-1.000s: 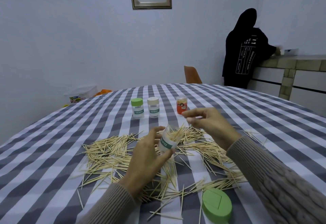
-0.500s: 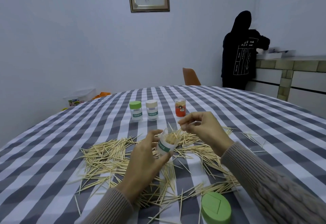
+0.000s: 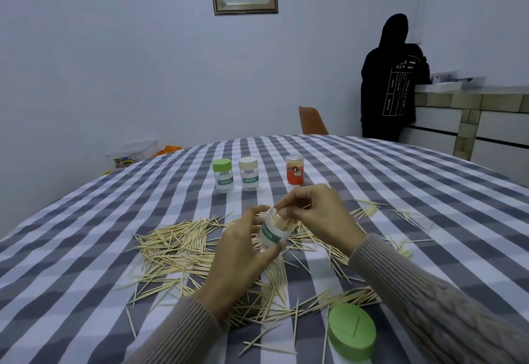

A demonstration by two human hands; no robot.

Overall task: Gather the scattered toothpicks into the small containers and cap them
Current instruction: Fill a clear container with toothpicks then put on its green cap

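On the round table under a grey-and-white checked cloth, with open room toward its far edge, pale wooden toothpicks lie scattered below the hands. The left hand grips a tilted clear plastic container with a green label, while the right hand pinches toothpicks at its mouth. Best to keep the mouth tipped up and feed the sticks parallel, with the green oval cap waiting near the front edge.

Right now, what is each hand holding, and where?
Left hand grips the open toothpick container around its body. Right hand pinches toothpicks at its mouth.
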